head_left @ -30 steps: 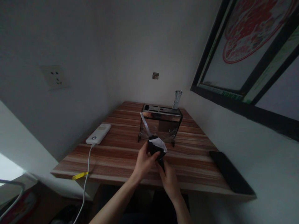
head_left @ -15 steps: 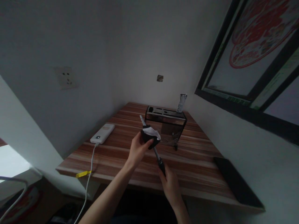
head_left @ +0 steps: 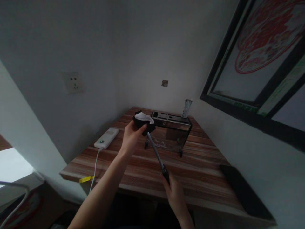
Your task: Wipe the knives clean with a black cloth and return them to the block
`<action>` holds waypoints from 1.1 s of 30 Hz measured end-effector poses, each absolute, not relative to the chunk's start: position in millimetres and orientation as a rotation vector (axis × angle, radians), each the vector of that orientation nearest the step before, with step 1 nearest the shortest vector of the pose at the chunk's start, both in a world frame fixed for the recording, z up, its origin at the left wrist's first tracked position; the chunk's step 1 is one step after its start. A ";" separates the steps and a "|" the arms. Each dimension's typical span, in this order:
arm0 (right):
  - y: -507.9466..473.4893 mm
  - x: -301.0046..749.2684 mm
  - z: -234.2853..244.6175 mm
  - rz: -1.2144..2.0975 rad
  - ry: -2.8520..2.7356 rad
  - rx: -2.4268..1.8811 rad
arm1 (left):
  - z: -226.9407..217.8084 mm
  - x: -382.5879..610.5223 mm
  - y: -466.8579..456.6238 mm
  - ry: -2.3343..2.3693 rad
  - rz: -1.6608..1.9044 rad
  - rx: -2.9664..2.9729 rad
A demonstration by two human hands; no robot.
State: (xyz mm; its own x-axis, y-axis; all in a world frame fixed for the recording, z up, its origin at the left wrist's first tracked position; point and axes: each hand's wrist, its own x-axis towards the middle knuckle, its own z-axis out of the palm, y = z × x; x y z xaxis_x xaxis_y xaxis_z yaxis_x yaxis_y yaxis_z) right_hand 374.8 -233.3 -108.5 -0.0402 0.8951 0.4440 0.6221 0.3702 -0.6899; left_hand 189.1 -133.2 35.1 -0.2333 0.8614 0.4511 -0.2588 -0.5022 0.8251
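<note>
My left hand (head_left: pixel 131 135) pinches a folded black piece with white tissue or cloth in it (head_left: pixel 144 121), thumb on the near side. A slim metal rod with a black handle (head_left: pixel 156 152) slants from that piece down toward me; its far tip is hidden in or behind the black piece. I cannot tell whether it is a screwdriver or another tool. Around its black handle, my right hand (head_left: pixel 174 190) is closed, low over the table's front part. Just beyond the hands stands a black-framed rack with a slotted metal top and a clear front (head_left: pixel 171 117).
The wood-grain table (head_left: pixel 197 181) meets walls behind and right. A white power bank (head_left: pixel 106 138) with a white cable lies left, near a yellow tag (head_left: pixel 86 179). A dark flat slab (head_left: pixel 245 192) lies along the right edge. A silvery crumpled packet (head_left: pixel 186 108) stands at the rack's right end.
My left hand and the black piece have moved up and left along the rod, away from the handle. More of the shaft shows; its tip is now covered. My right hand stays nearly in place.
</note>
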 end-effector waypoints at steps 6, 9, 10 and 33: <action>-234.1 375.1 -110.0 0.397 -1.784 -1.331 | 36.0 179.0 -122.4 0.797 1.860 1.153; -233.8 374.8 -109.7 0.400 -1.791 -1.338 | 34.2 179.3 -120.0 0.787 1.870 1.118; -233.5 374.8 -109.8 0.398 -1.793 -1.345 | 33.7 180.5 -120.0 0.778 1.866 1.107; -233.5 377.5 -110.8 0.434 -1.676 -1.336 | -7.0 237.3 -167.0 0.786 1.531 1.137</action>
State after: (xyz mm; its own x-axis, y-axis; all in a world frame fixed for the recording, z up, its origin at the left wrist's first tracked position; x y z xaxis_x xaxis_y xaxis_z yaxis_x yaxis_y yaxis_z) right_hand 377.5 -233.5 -110.8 0.0113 0.9008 0.4341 0.5767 0.3488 -0.7388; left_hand 237.3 -167.0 -7.0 -0.0250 0.9635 0.2666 -0.3453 -0.2586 0.9022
